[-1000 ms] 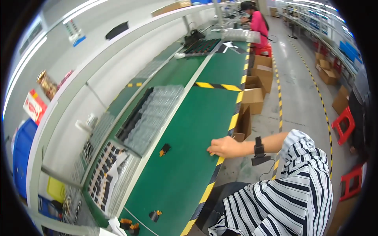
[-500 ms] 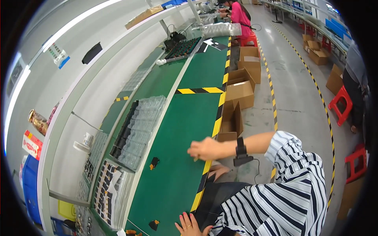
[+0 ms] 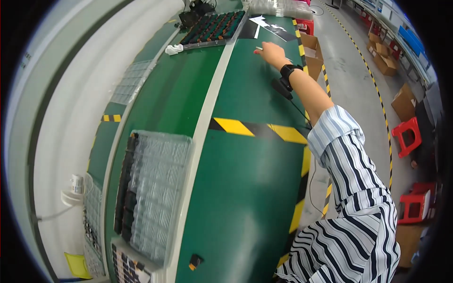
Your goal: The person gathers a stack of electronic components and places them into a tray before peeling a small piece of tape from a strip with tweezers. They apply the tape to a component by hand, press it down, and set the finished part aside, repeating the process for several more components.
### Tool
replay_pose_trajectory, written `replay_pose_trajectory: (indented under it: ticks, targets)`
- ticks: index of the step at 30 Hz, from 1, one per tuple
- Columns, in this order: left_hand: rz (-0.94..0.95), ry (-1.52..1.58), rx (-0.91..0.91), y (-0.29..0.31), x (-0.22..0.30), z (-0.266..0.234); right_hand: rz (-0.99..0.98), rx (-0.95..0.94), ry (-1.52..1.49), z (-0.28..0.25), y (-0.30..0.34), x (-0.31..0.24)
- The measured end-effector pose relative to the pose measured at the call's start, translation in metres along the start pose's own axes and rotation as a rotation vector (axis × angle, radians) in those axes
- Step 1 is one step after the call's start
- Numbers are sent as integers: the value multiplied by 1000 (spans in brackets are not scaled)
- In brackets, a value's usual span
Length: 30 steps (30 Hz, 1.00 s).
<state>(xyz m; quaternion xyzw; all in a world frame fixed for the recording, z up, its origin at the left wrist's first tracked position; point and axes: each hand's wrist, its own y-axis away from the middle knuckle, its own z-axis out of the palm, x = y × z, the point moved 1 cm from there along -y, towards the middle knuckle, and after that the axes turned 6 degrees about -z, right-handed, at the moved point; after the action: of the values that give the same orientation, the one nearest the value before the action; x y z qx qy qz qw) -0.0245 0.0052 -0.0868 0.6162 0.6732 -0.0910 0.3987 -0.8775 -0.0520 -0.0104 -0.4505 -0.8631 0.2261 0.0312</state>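
Observation:
My right hand [image 3: 274, 54] reaches far out over the green bench mat [image 3: 245, 184], near its far end. The fingers are closed, and a thin pale stick-like tool [image 3: 259, 48] pokes out from them; its kind is too small to make out. A black wrist strap [image 3: 287, 75] with a small box and cord sits on that wrist. Just past the hand lie black and white sheets [image 3: 269, 27]. A small black part with an orange end [image 3: 195, 261] lies on the mat at the near end. My left hand is out of view.
Clear plastic trays [image 3: 163, 188] with black parts stand on the bench's left side. Farther off is a tray of dark and orange parts [image 3: 214, 27] beside a crumpled white wad [image 3: 174, 49]. Striped tape [image 3: 257, 129] crosses the mat. Cardboard boxes [image 3: 311, 52] and red stools [image 3: 406, 137] stand right.
My right hand has moved from the near mat out to the far section, past the tape strip. The view has shifted toward the far end, and my left hand has left it.

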Motion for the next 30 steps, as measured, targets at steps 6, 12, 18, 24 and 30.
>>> replay_pose_trajectory:
  ticks: [6, 12, 18, 24, 30]
  targets:
    - [66, 200, -273, -67, -44, -33, 14, -3, 1, 55, -95, 35]
    - [103, 341, -535, -122, -74, -62, -192, 174, 40, 87, -142, 63]
    - [115, 450, -773, -148, -90, -74, -487, -319, 287, 87, -164, 55]
    - [107, 563, -979, -139, -98, -83, -595, -158, 342, 80, -137, 48]
    - [88, 698, -1151, -112, -93, -98, -438, 103, 294, 27, -84, 19]
